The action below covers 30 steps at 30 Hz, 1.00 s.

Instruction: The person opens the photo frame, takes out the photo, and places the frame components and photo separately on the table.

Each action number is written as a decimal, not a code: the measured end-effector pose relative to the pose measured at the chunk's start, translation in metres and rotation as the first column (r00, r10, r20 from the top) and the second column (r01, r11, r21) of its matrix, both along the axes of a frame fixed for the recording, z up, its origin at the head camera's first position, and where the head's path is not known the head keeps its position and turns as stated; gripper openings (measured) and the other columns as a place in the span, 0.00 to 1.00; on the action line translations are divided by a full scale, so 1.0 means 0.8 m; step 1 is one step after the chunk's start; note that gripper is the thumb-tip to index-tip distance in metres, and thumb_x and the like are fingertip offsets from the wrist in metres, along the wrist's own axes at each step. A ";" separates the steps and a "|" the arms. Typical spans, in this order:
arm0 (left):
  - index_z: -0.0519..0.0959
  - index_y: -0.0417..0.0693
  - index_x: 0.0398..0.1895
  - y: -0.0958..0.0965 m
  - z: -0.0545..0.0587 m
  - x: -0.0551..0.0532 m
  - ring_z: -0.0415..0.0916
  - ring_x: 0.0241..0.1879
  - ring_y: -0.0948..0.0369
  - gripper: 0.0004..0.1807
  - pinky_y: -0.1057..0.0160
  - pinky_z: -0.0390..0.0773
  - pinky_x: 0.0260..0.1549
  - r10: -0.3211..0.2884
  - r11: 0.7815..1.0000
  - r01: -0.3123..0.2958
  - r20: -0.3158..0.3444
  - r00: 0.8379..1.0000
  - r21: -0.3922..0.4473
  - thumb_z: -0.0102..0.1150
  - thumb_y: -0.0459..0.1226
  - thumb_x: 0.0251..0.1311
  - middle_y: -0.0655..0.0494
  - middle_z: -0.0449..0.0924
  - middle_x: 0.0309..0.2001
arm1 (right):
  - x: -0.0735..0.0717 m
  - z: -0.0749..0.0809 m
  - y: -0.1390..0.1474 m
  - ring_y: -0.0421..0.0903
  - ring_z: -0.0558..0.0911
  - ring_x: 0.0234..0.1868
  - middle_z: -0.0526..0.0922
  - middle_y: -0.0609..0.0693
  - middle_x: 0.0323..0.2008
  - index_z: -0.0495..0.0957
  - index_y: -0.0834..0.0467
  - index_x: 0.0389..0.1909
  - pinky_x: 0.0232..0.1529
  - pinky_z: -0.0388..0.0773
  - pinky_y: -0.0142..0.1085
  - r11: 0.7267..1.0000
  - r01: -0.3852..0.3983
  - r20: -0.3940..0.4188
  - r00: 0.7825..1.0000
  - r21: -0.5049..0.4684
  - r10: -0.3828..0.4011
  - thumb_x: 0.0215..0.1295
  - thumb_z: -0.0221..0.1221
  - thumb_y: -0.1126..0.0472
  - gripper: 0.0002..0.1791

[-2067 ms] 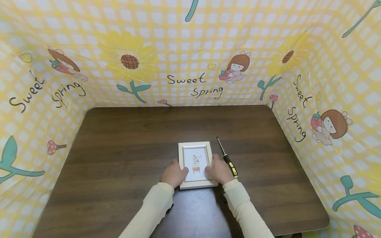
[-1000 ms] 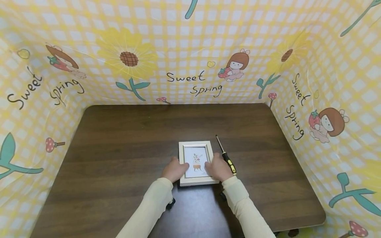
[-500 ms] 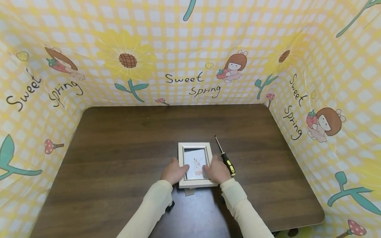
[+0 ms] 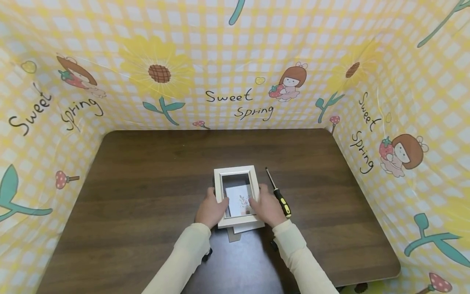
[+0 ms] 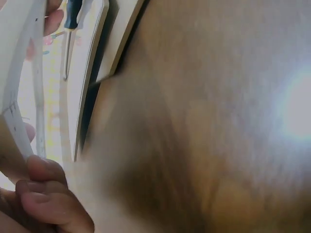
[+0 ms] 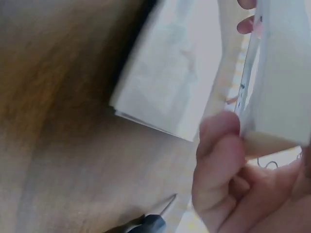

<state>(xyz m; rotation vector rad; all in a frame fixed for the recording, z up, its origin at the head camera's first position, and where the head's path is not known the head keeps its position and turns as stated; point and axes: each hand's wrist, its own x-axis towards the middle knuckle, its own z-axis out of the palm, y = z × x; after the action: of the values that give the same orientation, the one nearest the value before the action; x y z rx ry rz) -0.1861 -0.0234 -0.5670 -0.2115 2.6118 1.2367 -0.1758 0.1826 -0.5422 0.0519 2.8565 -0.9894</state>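
Both hands grip a white picture frame [image 4: 235, 170] by its two long sides, thumbs on the front. My left hand [image 4: 212, 209] is on its left side, my right hand [image 4: 269, 207] on its right. In both wrist views the frame [image 6: 286, 73] is raised off the table, fingers curled under its edge. Through its opening shows a white picture card [image 4: 236, 198] with a plant drawing, lying below and apart from the frame. A thin brownish flap [image 4: 233, 235] sticks out toward me beneath the card. The left wrist view shows flat layered pieces [image 5: 92, 73] under the frame.
Just right of the right hand lies a black-and-yellow screwdriver [image 4: 280, 200], its tip pointing away. A dark brown wooden table [image 4: 154, 163] carries everything. Yellow checked cloth [image 4: 235, 53] with printed flowers walls the back and both sides.
Both hands have raised the frame and shifted it slightly left and away. The picture card, formerly filling the opening, now stays behind below it, and the brownish flap has come into view.
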 end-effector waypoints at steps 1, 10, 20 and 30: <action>0.59 0.43 0.74 -0.003 0.002 -0.001 0.80 0.41 0.48 0.39 0.45 0.77 0.42 0.006 1.000 -0.006 -0.021 1.000 0.003 0.55 0.53 0.67 0.40 0.82 0.50 | 0.001 0.003 0.000 0.51 0.83 0.32 0.84 0.61 0.38 0.61 0.65 0.70 0.33 0.80 0.48 0.999 -0.023 -0.012 1.000 -0.025 0.023 0.69 0.61 0.53 0.35; 0.77 0.49 0.48 -0.033 0.016 -0.017 0.76 0.28 0.52 0.17 0.50 0.74 0.30 0.016 0.998 -0.028 -0.207 0.978 -0.053 0.57 0.49 0.63 0.51 0.82 0.30 | 0.014 0.039 -0.004 0.53 0.82 0.48 0.82 0.60 0.52 0.59 0.52 0.77 0.51 0.77 0.50 0.951 -0.309 -0.114 0.946 -0.033 0.304 0.66 0.67 0.49 0.43; 0.76 0.50 0.51 -0.056 0.027 -0.023 0.77 0.28 0.51 0.19 0.49 0.75 0.31 0.012 0.995 -0.033 -0.231 0.973 -0.089 0.54 0.51 0.67 0.52 0.81 0.30 | 0.030 0.047 -0.019 0.46 0.75 0.24 0.73 0.50 0.28 0.81 0.51 0.48 0.22 0.74 0.39 0.834 -0.423 -0.315 0.786 0.354 0.532 0.56 0.74 0.56 0.19; 0.44 0.49 0.82 -0.067 0.039 -0.020 0.81 0.41 0.41 0.44 0.43 0.75 0.44 -0.037 0.997 0.024 -0.167 0.985 -0.079 0.45 0.59 0.72 0.35 0.83 0.46 | 0.029 0.033 -0.030 0.45 0.74 0.16 0.70 0.49 0.24 0.78 0.49 0.43 0.15 0.72 0.38 0.827 -0.309 -0.436 0.734 0.469 0.521 0.52 0.76 0.59 0.20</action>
<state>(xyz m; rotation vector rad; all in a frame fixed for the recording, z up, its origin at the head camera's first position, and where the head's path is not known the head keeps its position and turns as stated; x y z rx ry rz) -0.2018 -0.0771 -0.5357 -0.0831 2.7984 1.1934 -0.1526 0.1588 -0.5161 -0.9745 3.2661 -0.3957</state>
